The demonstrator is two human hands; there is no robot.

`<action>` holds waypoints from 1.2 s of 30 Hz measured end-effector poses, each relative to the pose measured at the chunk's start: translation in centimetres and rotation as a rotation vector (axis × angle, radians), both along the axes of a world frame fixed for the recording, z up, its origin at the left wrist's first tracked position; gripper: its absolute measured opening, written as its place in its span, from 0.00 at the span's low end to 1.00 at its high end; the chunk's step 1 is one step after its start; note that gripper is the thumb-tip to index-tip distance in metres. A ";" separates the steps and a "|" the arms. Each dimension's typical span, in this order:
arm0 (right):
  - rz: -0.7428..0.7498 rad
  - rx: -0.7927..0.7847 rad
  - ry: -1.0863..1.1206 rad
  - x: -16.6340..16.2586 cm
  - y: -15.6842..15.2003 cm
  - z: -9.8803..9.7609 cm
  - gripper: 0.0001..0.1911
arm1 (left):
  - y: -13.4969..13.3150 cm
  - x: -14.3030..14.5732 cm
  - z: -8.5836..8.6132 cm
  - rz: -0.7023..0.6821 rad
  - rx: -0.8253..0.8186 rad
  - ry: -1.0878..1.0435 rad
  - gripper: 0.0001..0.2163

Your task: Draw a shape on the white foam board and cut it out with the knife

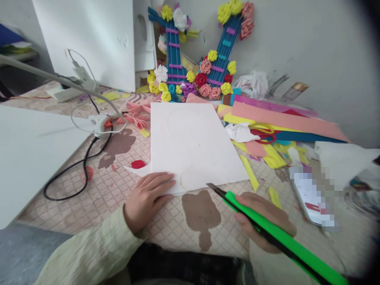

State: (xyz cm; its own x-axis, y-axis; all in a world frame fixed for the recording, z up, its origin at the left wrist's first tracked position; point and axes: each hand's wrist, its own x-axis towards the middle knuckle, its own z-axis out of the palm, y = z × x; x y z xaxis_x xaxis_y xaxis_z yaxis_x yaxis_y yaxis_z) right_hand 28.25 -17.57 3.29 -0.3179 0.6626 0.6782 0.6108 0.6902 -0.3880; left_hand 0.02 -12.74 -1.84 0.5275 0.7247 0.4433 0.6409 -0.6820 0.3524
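Note:
A white board [196,138] lies flat on the table, with faint curved outlines on its surface. My left hand [150,198] grips its near left corner, the fingers on top and the thumb along the front edge. In my right hand [264,221] is a green utility knife [285,241] with its blade out. The blade tip shows just over the front edge of the board; whether it touches is unclear. Under the board's left side a pointed white scrap [139,170] sticks out, with a red paper petal [138,164] on it.
Two blue guitar-like shapes [175,55] with paper flowers lean on the wall. Coloured paper strips [285,114], red-handled scissors [264,134] and a phone [308,198] lie at right. A power strip [101,122] with a black cable and another white board [38,154] are at left.

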 end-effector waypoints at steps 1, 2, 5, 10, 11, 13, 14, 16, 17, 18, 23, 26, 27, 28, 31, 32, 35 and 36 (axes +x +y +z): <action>-0.071 -0.002 0.026 0.3 -0.6 -0.4 0.19 | 0.0 -0.1 -0.1 -0.013 0.030 -0.001 0.14; -0.147 -0.002 0.080 0.5 -1.1 -1.0 0.18 | 0.0 -0.2 -0.1 -0.022 0.063 -0.005 0.14; -0.291 -0.031 0.443 -0.3 -2.7 -2.9 0.17 | -0.1 -0.4 -0.1 -0.033 0.172 -0.034 0.19; -0.520 -0.093 1.034 -5.0 -4.9 -4.5 0.17 | -0.4 -0.5 0.3 0.011 0.285 -0.119 0.25; -0.569 -0.079 1.076 -5.9 -5.2 -4.8 0.15 | -0.4 -0.5 0.4 0.020 0.300 -0.139 0.25; -0.567 -0.163 1.086 -7.4 -5.6 -5.2 0.12 | -0.4 -0.6 0.6 0.019 0.335 -0.170 0.25; -0.533 -0.230 1.077 -8.0 -5.6 -5.5 0.12 | -0.5 -0.6 0.6 0.013 0.356 -0.179 0.24; -0.444 -0.341 1.070 -8.9 -5.0 -5.7 0.14 | -0.6 -0.7 0.8 -0.002 0.396 -0.191 0.23; -0.408 -0.369 1.087 -9.3 -4.4 -5.7 0.16 | -0.7 -0.6 1.0 -0.013 0.414 -0.194 0.23; -0.376 -0.383 1.118 -9.7 -3.8 -5.7 0.18 | -0.8 -0.6 1.1 -0.024 0.429 -0.198 0.22; -0.319 -0.389 1.336 -12.3 -1.0 -4.7 0.24 | -1.9 0.2 1.9 -0.063 0.458 -0.204 0.16; -0.375 -0.429 1.426 -13.6 -0.7 -4.3 0.21 | -2.5 0.6 1.9 -0.082 0.449 -0.195 0.15; -0.382 -0.454 1.453 -13.8 -0.7 -4.2 0.21 | -2.6 0.6 1.9 -0.083 0.440 -0.189 0.15; -0.381 -0.480 1.482 -14.0 -0.8 -4.0 0.21 | -2.7 0.6 1.8 -0.083 0.433 -0.184 0.15; -0.338 -0.538 1.562 -14.0 -0.9 -3.3 0.21 | -2.8 0.5 1.7 -0.073 0.425 -0.182 0.15; -0.321 -0.554 1.583 -13.9 -0.9 -3.1 0.21 | -2.8 0.5 1.6 -0.069 0.425 -0.185 0.15; -0.274 -0.586 1.598 -13.8 -0.9 -2.6 0.21 | -2.8 0.5 1.6 -0.067 0.421 -0.188 0.15; -0.270 -0.578 1.578 -13.8 -0.9 -2.6 0.21 | -2.8 0.5 1.6 -0.070 0.418 -0.186 0.15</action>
State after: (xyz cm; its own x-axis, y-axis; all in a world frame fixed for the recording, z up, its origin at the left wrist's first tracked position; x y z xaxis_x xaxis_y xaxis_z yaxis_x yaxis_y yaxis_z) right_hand 14.46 -18.52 0.72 0.5332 0.8359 -0.1300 -0.5179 0.2011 -0.8314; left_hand 0.50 -15.55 -0.19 0.4524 0.4288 0.7820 0.5402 -0.8294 0.1423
